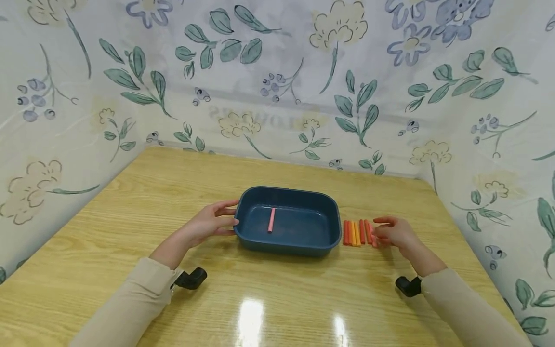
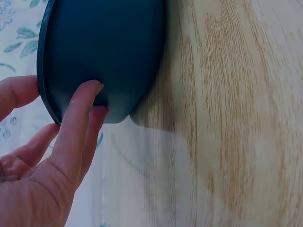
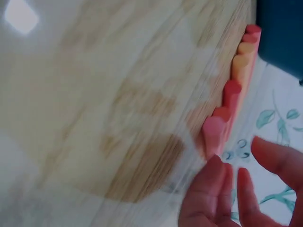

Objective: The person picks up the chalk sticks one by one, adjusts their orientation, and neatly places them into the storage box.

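A dark blue rectangular bin (image 1: pixel 305 222) stands on the table, and one pink stick (image 1: pixel 271 220), like a piece of chalk, lies inside it. My left hand (image 1: pixel 212 219) touches the bin's left end. In the left wrist view, two fingertips rest on the outer wall (image 2: pixel 109 42) while others meet the rim. To the bin's right lies a row of red, orange, yellow and pink sticks (image 1: pixel 354 233). At its right end, my right hand (image 1: pixel 396 233) has its fingertips right at a pink stick (image 3: pixel 214 130); in the right wrist view the thumb is spread away from it.
The wooden table (image 1: pixel 286 299) is backed and flanked by a flower-print cloth (image 1: pixel 277 72). Black devices (image 1: pixel 192 278) are strapped at both wrists. The stick row begins close beside the bin's right wall.
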### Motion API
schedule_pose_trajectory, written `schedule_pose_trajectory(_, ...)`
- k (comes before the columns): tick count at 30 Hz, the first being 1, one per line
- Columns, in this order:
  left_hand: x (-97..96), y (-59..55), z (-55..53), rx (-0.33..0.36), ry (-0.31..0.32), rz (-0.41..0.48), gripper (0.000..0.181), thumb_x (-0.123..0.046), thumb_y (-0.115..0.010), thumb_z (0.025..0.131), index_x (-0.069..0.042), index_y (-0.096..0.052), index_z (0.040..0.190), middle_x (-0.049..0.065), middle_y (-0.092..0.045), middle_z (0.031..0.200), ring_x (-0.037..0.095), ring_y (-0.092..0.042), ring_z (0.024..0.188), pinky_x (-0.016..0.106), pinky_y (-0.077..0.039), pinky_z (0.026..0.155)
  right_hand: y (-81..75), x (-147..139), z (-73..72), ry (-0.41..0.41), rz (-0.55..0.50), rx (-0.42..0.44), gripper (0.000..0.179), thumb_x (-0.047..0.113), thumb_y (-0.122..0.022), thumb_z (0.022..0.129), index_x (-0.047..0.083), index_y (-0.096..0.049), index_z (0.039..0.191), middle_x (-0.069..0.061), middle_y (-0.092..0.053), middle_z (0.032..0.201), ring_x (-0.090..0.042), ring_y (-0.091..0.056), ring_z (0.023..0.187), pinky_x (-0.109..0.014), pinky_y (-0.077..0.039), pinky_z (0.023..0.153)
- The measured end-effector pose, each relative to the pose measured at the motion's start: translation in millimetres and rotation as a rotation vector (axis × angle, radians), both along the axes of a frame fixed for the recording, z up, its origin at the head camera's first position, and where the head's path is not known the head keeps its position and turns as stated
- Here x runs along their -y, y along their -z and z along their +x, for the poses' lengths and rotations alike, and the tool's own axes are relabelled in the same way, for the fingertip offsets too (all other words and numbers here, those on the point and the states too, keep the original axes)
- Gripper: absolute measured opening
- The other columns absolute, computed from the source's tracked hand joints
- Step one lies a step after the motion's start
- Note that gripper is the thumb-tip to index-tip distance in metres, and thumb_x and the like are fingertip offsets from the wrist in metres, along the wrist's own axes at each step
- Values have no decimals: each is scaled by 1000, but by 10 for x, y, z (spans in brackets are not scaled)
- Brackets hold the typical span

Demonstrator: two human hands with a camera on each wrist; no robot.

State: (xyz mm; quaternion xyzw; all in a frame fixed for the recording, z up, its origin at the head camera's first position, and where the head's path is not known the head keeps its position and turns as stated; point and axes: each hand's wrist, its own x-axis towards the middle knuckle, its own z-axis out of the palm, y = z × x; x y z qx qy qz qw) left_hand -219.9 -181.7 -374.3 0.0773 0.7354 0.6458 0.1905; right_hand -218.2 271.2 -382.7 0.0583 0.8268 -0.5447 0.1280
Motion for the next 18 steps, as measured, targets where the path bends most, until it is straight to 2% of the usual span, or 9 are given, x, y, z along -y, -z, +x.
schedule_pose_trajectory(4,-7,-6,-3,0,6,4,65,-2,-57,91,1,-22,146,31,-30,140,41,-48,116,44,-49,87,20,-43,-39,-70,9,90,59,-8,-55,85,-14,-27,136,-31,-41,119,-13,-60,74,-29,-56,70)
schedule_pose_trajectory(9,-4,-16,-1,1,6,9,66,-3,-58,91,1,-21,146,31,-30,140,41,-49,116,44,-50,86,23,-47,-123,-114,40,143,70,-13,-57,80,-10,-22,141,-26,-39,114,-15,-57,74,-29,-56,68)
schedule_pose_trajectory(12,4,-20,0,-2,0,7,65,-1,-56,92,1,-21,146,31,-30,140,41,-48,116,44,-50,86,9,-33,-169,-123,45,172,71,-12,-59,79,-7,-23,141,-21,-41,110,-16,-57,72,-29,-56,67)
schedule_pose_trajectory(18,6,-15,-1,-1,3,9,64,-1,-55,92,1,-21,146,32,-29,140,41,-49,115,42,-51,85,-11,-21,-180,-130,75,184,65,-6,-61,80,-9,-26,134,-17,-55,93,-20,-62,64,-34,-56,64)
